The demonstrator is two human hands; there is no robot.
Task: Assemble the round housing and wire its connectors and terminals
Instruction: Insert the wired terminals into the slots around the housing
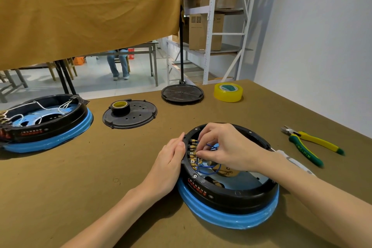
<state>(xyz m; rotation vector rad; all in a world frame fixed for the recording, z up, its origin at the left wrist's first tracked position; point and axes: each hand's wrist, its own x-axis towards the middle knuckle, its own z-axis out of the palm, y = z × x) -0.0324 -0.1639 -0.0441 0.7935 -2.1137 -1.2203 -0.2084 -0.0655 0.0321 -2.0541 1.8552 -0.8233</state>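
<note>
A round black housing (237, 193) on a blue base ring lies open in front of me. Along its inner left wall runs a row of brass terminals (192, 152) with thin blue wires (209, 169) looping from them. My left hand (170, 164) presses flat against the housing's outer left wall, fingers straight. My right hand (223, 147) reaches inside from the right, its fingertips pinching a connector at the terminal row. A white cable (291, 160) leaves the housing under my right forearm.
A second open housing (46, 125) with white wires sits at far left. Two black round covers (138, 119) (182, 94) lie behind, one carrying a black tape roll (120, 107). Yellow tape (228, 92) and green-yellow pliers (310, 145) lie at right.
</note>
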